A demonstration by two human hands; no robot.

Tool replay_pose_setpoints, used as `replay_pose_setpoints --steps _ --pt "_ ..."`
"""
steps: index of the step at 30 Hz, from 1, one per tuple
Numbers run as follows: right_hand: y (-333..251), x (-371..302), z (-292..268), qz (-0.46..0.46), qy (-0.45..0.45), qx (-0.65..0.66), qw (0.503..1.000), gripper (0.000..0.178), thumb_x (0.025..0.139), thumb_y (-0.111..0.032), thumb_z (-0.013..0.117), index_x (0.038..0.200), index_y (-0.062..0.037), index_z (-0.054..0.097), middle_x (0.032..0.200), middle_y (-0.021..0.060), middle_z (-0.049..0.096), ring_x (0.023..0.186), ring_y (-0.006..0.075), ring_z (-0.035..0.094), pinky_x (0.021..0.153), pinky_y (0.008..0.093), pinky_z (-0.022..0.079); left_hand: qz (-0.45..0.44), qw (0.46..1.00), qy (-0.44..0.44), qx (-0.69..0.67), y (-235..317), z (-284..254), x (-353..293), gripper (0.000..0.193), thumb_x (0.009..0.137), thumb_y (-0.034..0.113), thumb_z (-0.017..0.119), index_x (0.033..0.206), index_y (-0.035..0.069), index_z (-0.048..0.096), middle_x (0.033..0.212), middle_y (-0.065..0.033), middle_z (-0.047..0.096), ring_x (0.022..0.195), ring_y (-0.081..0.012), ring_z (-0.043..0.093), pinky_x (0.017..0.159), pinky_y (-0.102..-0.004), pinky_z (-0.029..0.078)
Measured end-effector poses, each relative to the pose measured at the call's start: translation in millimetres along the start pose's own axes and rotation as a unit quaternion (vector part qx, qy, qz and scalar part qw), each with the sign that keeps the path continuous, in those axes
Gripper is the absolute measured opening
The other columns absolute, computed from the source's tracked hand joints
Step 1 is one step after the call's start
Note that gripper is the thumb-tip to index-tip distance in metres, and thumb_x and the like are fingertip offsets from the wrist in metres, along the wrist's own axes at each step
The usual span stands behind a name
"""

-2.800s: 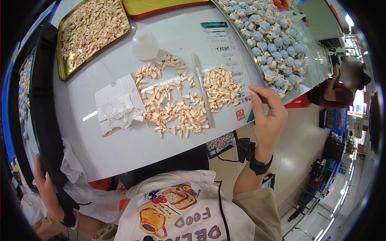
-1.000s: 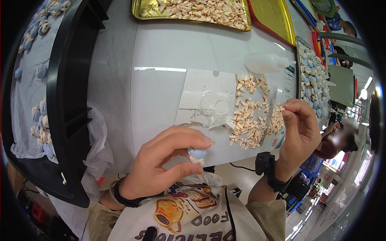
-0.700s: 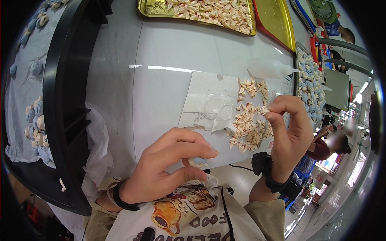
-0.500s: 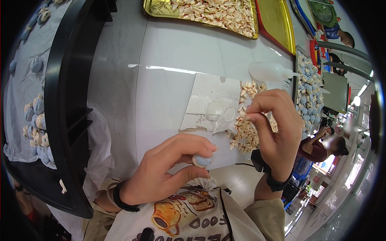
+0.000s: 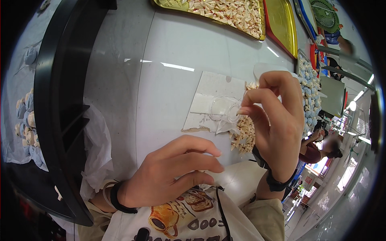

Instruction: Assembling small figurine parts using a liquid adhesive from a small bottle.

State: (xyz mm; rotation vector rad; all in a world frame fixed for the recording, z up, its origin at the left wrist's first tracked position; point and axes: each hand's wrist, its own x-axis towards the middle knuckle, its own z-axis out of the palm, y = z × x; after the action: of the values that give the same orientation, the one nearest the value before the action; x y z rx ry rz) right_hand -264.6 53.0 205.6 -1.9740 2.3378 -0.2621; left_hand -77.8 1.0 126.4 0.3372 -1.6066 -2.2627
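The right hand (image 5: 279, 120) holds thumb and finger close together beside a clear dish (image 5: 220, 107) on a white card (image 5: 205, 90). The left hand (image 5: 165, 176) curls by the worktop (image 5: 169, 108), its palm hidden. Cream pieces (image 5: 243, 138) lie beside the card; a gold tray (image 5: 177, 5) holds more.

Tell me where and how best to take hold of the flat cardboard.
Probably pinch its left edge, coming in low from the left: the cardboard lies flat with that edge exposed, while the right hand and cream pieces crowd its right side.
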Motion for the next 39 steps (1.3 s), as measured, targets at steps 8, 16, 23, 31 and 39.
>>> replay_pose_setpoints --steps 8,16,23,31,39 --pt "-6 2 6 -0.002 0.012 -0.002 1.0 0.02 0.063 -0.001 0.072 0.075 -0.0003 0.057 0.088 0.0099 0.049 0.079 0.0243 0.05 0.068 0.0328 0.041 -0.012 1.0 -0.003 -0.004 -3 2 -1 0.022 0.082 0.002 0.066 0.103 0.005 0.068 0.116 -0.0117 0.063 0.094 -0.0192 0.066 0.073 -0.026 0.056" --pt "5 -8 3 0.016 0.012 0.03 0.999 0.021 0.061 0.0 0.071 0.075 -0.0026 0.056 0.083 0.0083 0.047 0.073 0.0256 0.047 0.061 0.0352 0.039 -0.054 0.999 -0.003 -0.007 3 2 0 0.03 0.08 0.008 0.069 0.109 0.006 0.067 0.113 -0.0124 0.066 0.1 -0.0224 0.065 0.079 -0.0293 0.055" --pt "-7 3 6 0.01 0.005 -0.013 1.0 0.021 0.063 0.002 0.07 0.078 0.0004 0.056 0.087 0.01 0.048 0.078 0.0252 0.05 0.068 0.0324 0.041 0.002 0.999 0.007 0.033 -1 2 1 0.031 0.076 0.009 0.073 0.107 0.006 0.068 0.108 -0.0107 0.066 0.097 -0.0216 0.065 0.081 -0.0289 0.053" --pt "-14 -29 -10 0.039 0.05 0.082 0.995 0.019 0.065 -0.001 0.073 0.076 -0.001 0.059 0.085 0.0094 0.049 0.077 0.0215 0.051 0.067 0.0303 0.04 0.033 0.999 0.002 0.043 -3 2 1 0.032 0.073 0.006 0.076 0.104 0.002 0.068 0.109 -0.0134 0.063 0.1 -0.0229 0.063 0.084 -0.0303 0.053" --pt "-39 -77 13 0.132 0.08 0.339 0.928 0.016 0.067 -0.005 0.076 0.081 -0.0068 0.067 0.083 0.0076 0.052 0.07 0.0182 0.052 0.06 0.0279 0.042 0.007 0.998 0.011 -0.063 -7 5 -2 0.037 0.074 0.0 0.076 0.107 -0.003 0.061 0.112 -0.014 0.054 0.105 -0.0209 0.059 0.084 -0.0278 0.054"
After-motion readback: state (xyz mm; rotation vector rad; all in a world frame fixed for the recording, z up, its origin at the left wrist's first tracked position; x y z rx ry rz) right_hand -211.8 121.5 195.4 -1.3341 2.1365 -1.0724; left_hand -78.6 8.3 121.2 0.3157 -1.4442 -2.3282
